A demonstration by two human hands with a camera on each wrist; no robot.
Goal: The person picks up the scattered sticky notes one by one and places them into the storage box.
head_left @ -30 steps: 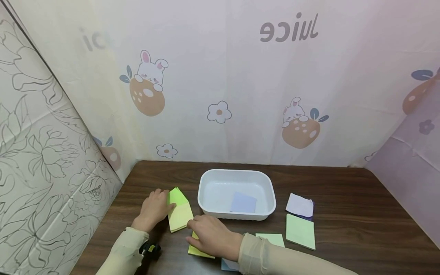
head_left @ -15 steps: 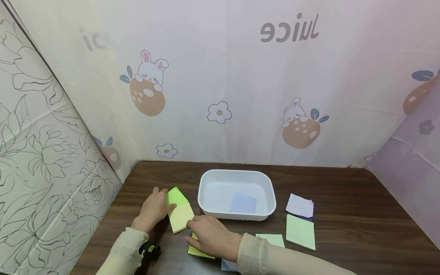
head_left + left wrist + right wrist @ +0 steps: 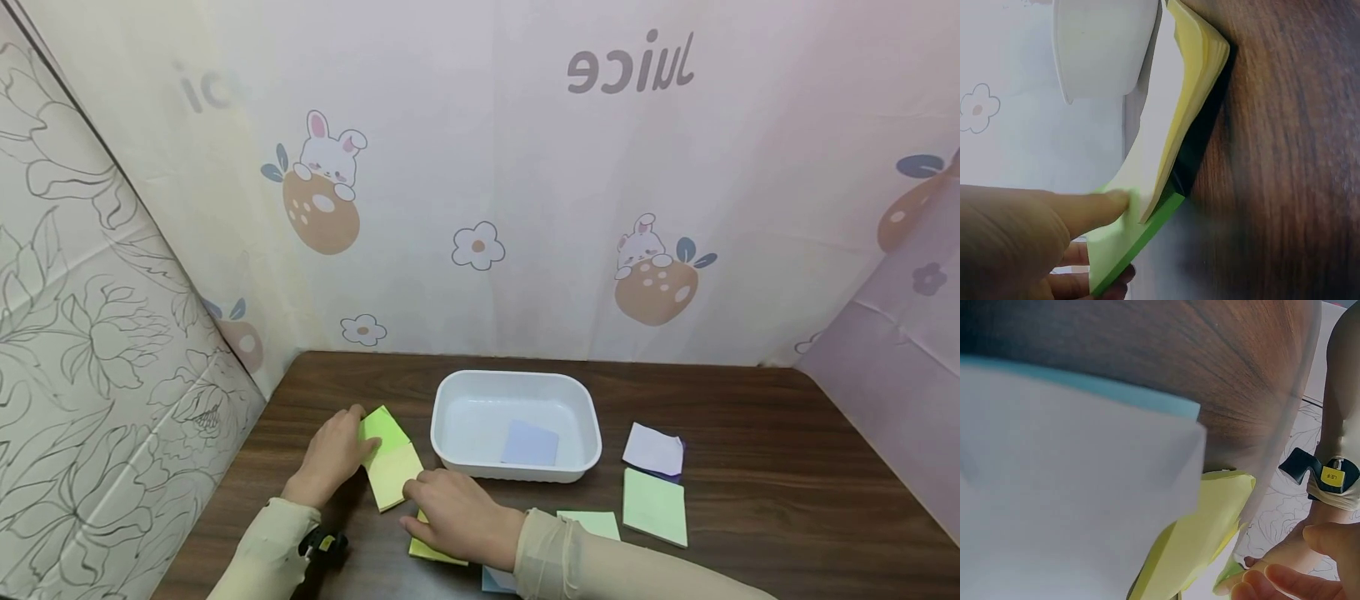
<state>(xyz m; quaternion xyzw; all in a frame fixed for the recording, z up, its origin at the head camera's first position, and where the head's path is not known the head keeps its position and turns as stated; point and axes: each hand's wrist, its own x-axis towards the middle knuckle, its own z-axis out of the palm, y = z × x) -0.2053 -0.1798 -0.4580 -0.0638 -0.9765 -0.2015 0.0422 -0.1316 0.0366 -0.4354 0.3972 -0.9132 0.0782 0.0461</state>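
In the head view my left hand [image 3: 326, 458] is at the left of the table. It pinches a bright green sticky note pad [image 3: 384, 429], thumb on top and fingers beneath, as the left wrist view shows. A pale yellow sticky note pad [image 3: 395, 477] overlaps the green one, its upper sheets [image 3: 1160, 112] bending up. Over a stronger yellow sticky note pad [image 3: 435, 552] hovers my right hand [image 3: 457, 515], its fingers loosely curled. The right wrist view shows a gap between that hand [image 3: 1310, 575] and the yellow pad [image 3: 1204, 525].
A white plastic tray [image 3: 517, 375] at the back middle holds a pale lilac note [image 3: 531, 443]. Light green pads [image 3: 654, 507] and a whitish note [image 3: 654, 450] over purple lie right. A blue pad [image 3: 497, 581] with whitish paper lies by the right forearm. Curtains hang behind.
My left hand has shifted slightly left and back, drawing the green pad a little that way. The pale yellow pad has turned slightly. My right hand has hardly moved.
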